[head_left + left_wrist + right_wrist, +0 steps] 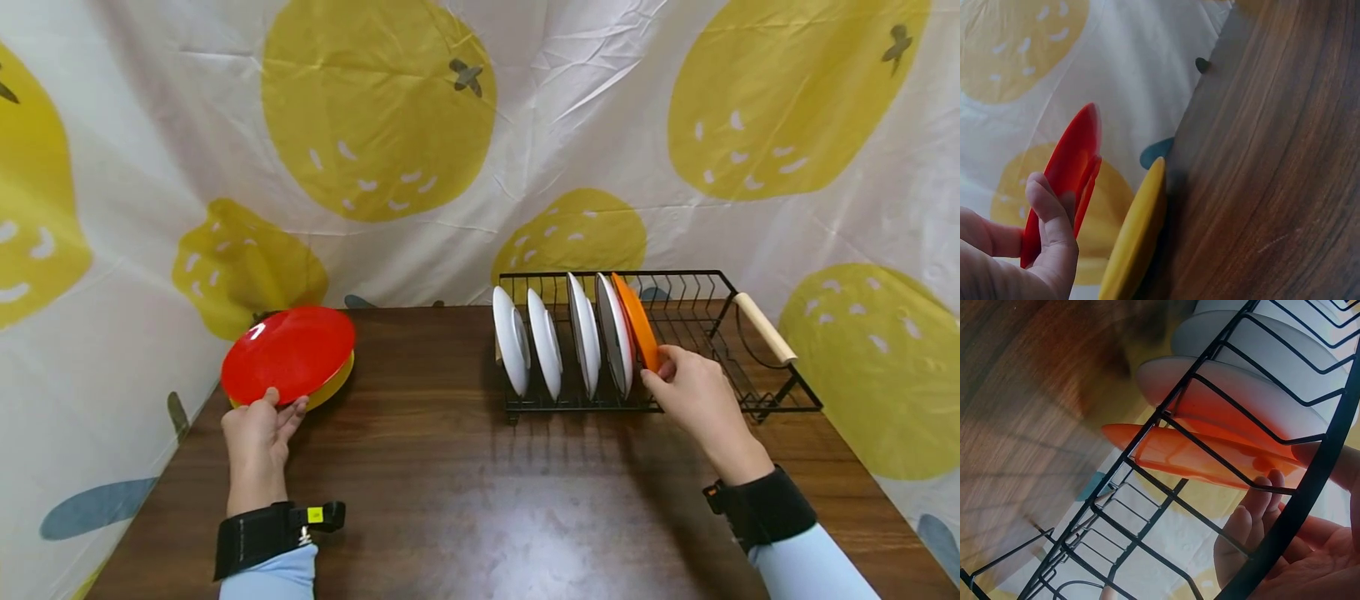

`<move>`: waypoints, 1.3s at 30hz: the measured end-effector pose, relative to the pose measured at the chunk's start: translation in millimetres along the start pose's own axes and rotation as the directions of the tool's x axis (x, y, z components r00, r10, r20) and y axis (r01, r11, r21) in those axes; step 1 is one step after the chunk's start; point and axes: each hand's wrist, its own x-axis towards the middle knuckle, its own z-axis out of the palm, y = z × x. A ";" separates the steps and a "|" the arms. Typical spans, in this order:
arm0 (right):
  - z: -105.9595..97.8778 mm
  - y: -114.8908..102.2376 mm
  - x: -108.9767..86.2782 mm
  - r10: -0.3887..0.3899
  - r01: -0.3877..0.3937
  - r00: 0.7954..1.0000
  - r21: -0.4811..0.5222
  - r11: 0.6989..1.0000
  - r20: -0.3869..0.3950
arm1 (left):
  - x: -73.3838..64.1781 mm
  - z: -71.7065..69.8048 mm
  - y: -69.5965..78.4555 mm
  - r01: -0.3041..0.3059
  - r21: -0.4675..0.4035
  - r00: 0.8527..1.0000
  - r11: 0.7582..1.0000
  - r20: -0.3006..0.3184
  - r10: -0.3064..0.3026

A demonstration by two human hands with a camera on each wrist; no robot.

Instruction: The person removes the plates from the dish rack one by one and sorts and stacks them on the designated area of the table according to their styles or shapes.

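Observation:
At the left, my left hand (257,450) grips the near rim of a glossy red plate (288,350) between thumb and fingers. Beneath it is a yellow plate (334,387); the left wrist view shows a gap between the red plate and the yellow plate (1134,234). An orange plate (636,318) stands upright in a black wire dish rack (1302,509), and my right hand (701,398) pinches its near edge. In the right wrist view, the thumb and fingers are on either side of the orange plate (1191,453), partly behind the rack's rail.
Several white plates (510,340) stand upright in the rack, left of the orange one. A pale wooden handle (765,327) sits at the rack's right end. The brown wooden table (420,467) meets a fruit-patterned cloth (420,258) at the back and sides.

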 end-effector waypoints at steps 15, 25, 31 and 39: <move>4.0 1.9 1.8 0.011 -0.010 0.999 -0.028 1.000 0.051 | 11.0 -17.3 -13.8 0.051 0.035 0.999 0.998 -0.005 -0.051; 2.4 -0.5 2.2 0.031 -0.030 0.996 -0.015 0.999 0.078 | 16.7 -20.4 -11.8 0.096 -0.062 0.995 0.993 0.045 -0.093; 3.6 0.9 5.4 0.056 -0.051 0.991 -0.039 0.998 0.121 | 18.2 -23.8 -18.0 0.118 -0.034 0.992 0.992 0.039 -0.117; 5.0 3.6 8.0 0.045 -0.040 0.994 -0.059 0.997 0.096 | 20.7 -26.6 -23.3 0.116 0.054 0.992 0.992 0.049 -0.119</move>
